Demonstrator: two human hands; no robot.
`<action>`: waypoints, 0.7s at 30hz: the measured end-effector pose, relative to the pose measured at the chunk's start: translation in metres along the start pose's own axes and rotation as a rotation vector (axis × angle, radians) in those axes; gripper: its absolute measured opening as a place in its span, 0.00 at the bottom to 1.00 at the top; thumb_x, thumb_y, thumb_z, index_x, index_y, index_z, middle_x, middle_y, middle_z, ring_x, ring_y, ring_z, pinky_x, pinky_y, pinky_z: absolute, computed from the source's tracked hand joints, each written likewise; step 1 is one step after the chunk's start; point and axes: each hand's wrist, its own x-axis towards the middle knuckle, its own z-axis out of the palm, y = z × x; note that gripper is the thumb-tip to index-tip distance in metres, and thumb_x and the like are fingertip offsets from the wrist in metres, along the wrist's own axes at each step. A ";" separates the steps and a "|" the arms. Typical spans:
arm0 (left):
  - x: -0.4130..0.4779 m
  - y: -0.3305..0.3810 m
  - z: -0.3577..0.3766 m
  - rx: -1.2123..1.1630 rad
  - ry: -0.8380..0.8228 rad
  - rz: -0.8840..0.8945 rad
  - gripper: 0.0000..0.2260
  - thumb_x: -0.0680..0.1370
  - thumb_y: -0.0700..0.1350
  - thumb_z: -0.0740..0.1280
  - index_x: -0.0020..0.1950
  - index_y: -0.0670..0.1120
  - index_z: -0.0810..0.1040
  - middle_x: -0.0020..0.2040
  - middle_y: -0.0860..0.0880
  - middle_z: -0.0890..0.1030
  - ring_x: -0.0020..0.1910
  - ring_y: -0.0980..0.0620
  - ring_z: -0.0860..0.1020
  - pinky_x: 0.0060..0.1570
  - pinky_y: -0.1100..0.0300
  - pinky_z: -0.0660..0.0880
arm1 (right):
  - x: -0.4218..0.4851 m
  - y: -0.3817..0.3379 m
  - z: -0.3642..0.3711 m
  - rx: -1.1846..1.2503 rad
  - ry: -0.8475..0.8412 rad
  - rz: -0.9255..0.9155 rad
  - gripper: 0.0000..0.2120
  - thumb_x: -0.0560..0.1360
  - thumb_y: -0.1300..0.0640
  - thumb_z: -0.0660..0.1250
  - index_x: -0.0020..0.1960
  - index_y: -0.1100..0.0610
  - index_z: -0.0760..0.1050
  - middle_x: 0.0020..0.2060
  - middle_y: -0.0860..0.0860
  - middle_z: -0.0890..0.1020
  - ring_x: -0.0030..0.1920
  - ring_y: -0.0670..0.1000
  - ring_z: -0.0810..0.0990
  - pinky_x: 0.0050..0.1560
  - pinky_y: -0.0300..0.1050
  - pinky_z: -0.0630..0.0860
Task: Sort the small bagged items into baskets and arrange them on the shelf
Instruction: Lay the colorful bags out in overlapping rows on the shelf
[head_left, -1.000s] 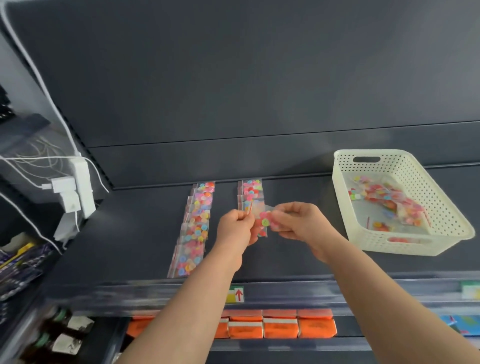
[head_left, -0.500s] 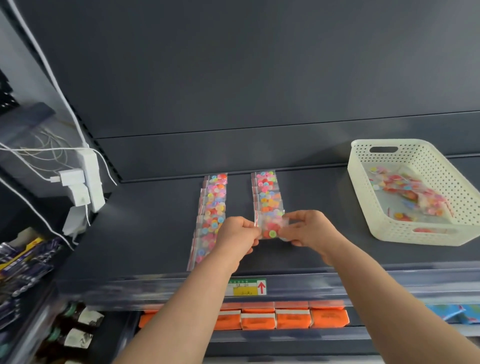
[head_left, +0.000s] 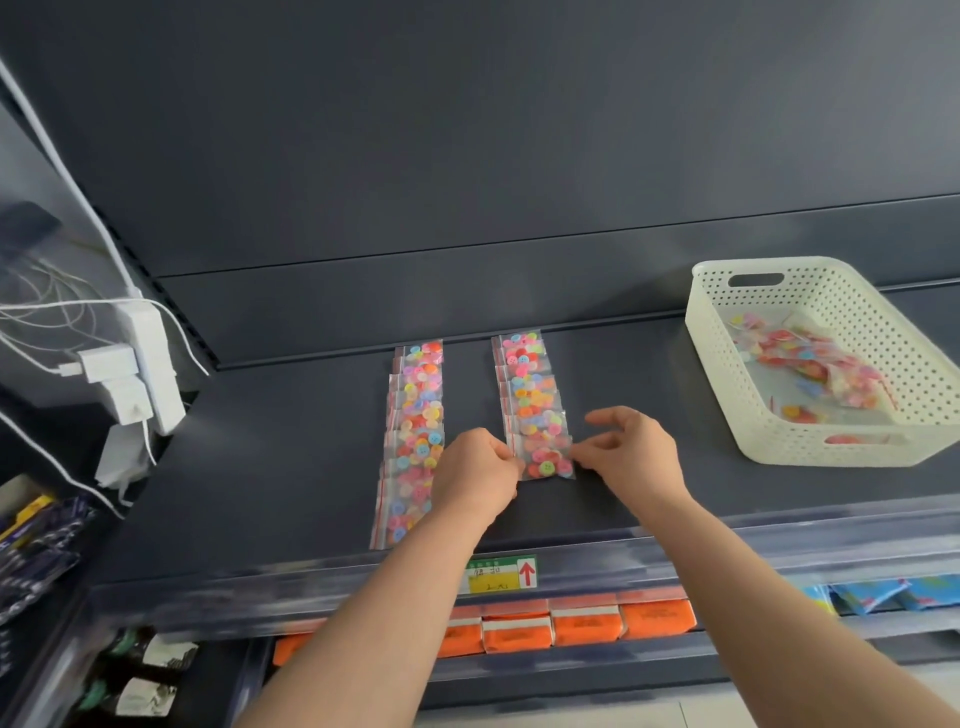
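Left of the white basket (head_left: 779, 448), the front button bag (head_left: 546, 464) is pinched by the left hand (head_left: 475, 470), touched by the loosely spread right hand (head_left: 636, 453), and is best squared to its row (head_left: 531, 387) before release.

PLACE: shop | dark metal shelf (head_left: 260, 467) | price tag (head_left: 501, 574) on its front rail, below the fingers (head_left: 613, 415) | orange packets (head_left: 587, 626) stocked in rows further below | bottles (head_left: 140, 675) down-left of them
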 end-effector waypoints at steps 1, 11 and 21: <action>0.001 0.000 0.001 0.009 0.011 0.005 0.11 0.77 0.45 0.69 0.35 0.51 0.76 0.40 0.49 0.83 0.40 0.50 0.83 0.44 0.49 0.82 | 0.000 0.000 0.001 -0.010 0.007 -0.007 0.21 0.70 0.54 0.75 0.61 0.54 0.75 0.39 0.46 0.83 0.42 0.45 0.80 0.44 0.39 0.73; 0.009 0.002 -0.001 0.085 -0.003 -0.005 0.16 0.75 0.59 0.70 0.41 0.46 0.77 0.37 0.49 0.82 0.33 0.52 0.79 0.32 0.57 0.76 | 0.005 -0.003 0.001 -0.158 0.008 -0.065 0.16 0.73 0.55 0.72 0.60 0.53 0.75 0.39 0.44 0.80 0.41 0.45 0.78 0.43 0.39 0.73; 0.005 0.092 0.027 -0.087 -0.047 0.254 0.06 0.76 0.51 0.70 0.49 0.51 0.77 0.45 0.56 0.80 0.47 0.52 0.80 0.50 0.51 0.79 | 0.018 -0.011 -0.082 -0.625 0.303 -0.386 0.11 0.78 0.55 0.61 0.57 0.47 0.77 0.51 0.45 0.80 0.55 0.51 0.76 0.40 0.44 0.71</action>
